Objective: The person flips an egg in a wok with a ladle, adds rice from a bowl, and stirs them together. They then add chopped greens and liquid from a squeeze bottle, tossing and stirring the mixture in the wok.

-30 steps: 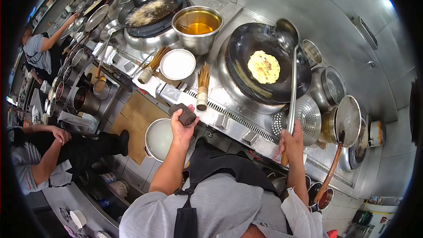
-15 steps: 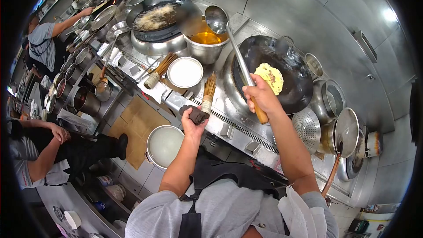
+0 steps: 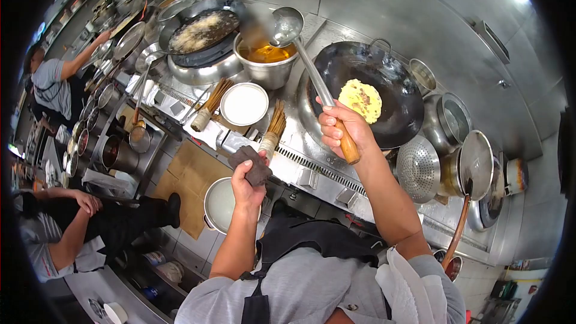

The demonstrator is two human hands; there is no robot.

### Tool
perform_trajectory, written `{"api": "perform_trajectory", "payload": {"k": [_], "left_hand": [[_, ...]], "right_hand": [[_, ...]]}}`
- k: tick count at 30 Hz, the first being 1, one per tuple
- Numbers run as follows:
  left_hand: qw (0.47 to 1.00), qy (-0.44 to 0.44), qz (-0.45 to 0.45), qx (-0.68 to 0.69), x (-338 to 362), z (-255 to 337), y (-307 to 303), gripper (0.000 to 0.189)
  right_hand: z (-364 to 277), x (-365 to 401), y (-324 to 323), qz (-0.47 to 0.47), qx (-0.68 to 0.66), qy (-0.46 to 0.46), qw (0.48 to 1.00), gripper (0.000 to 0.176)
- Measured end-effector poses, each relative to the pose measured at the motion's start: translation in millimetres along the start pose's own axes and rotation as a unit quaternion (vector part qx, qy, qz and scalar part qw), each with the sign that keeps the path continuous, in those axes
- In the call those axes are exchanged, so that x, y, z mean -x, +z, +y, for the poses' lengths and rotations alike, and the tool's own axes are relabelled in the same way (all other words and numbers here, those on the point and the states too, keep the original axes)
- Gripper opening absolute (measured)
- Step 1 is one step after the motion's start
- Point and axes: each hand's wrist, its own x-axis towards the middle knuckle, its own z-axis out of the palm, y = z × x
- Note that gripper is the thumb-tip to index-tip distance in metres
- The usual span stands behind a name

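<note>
My right hand is closed round the wooden handle of a ladle, whose bowl hangs by the rim of a metal pot of orange oil. Beside that hand, a wok holds a round yellow egg cake. My left hand grips a dark folded cloth near the counter edge, just below a bamboo brush. A white bowl stands above the cloth, between this brush and a second one.
Food fries in another wok at the back left. A perforated strainer and pots stand at the right. A large pot is low beside my left arm. One person sits at the left; another works farther back.
My left hand has lowered slightly with the cloth, which shows more fully. The ladle's bowl has shifted a little left. The whole view has turned slightly.
</note>
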Motion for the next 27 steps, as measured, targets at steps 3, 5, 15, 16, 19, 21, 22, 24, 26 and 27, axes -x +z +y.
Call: {"api": "perform_trajectory", "payload": {"k": [3, 5, 15, 16, 19, 21, 22, 24, 26, 27], "left_hand": [[0.997, -0.073, -0.037, 0.012, 15.4, -3.4, 19.9, 0.052], [0.989, -0.13, -0.066, 0.035, 22.3, -8.4, 23.7, 0.054], [0.945, -0.294, -0.122, -0.077, 39.0, -41.1, 22.1, 0.058], [0.941, -0.291, -0.14, -0.106, 42.3, -39.8, 27.3, 0.063], [0.933, -0.285, -0.147, -0.164, 46.0, -43.2, 26.3, 0.079], [0.933, -0.268, -0.137, -0.196, 51.0, -44.6, 24.1, 0.079], [0.939, -0.255, -0.125, -0.193, 54.4, -43.7, 23.9, 0.072], [0.927, -0.294, -0.128, -0.193, 52.9, -39.0, 14.7, 0.064], [0.919, -0.316, -0.127, -0.198, 53.6, -35.2, 8.1, 0.058], [0.918, -0.317, -0.126, -0.202, 55.3, -31.5, 9.9, 0.055]], "right_hand": [[-3.4, 4.8, -7.5, -0.018, -0.03, 0.0, 0.999, 0.019], [-4.0, 11.6, -8.7, -0.027, -0.038, -0.006, 0.999, 0.02], [0.9, 0.9, -11.1, 0.089, 0.339, -0.041, 0.936, 0.053], [1.4, -0.8, -11.6, 0.09, 0.36, -0.038, 0.928, 0.053], [-5.6, 1.3, -6.4, 0.08, 0.323, -0.007, 0.943, 0.054], [-8.6, 1.9, -6.8, 0.058, 0.24, 0.005, 0.969, 0.054], [-6.2, -0.3, -9.0, 0.052, 0.22, 0.003, 0.974, 0.054], [-0.2, 1.0, -4.7, 0.055, 0.208, -0.014, 0.976, 0.052], [2.0, 3.3, -2.0, 0.052, 0.19, -0.017, 0.98, 0.048], [1.3, 3.2, -1.6, 0.047, 0.179, -0.013, 0.983, 0.046]]}}
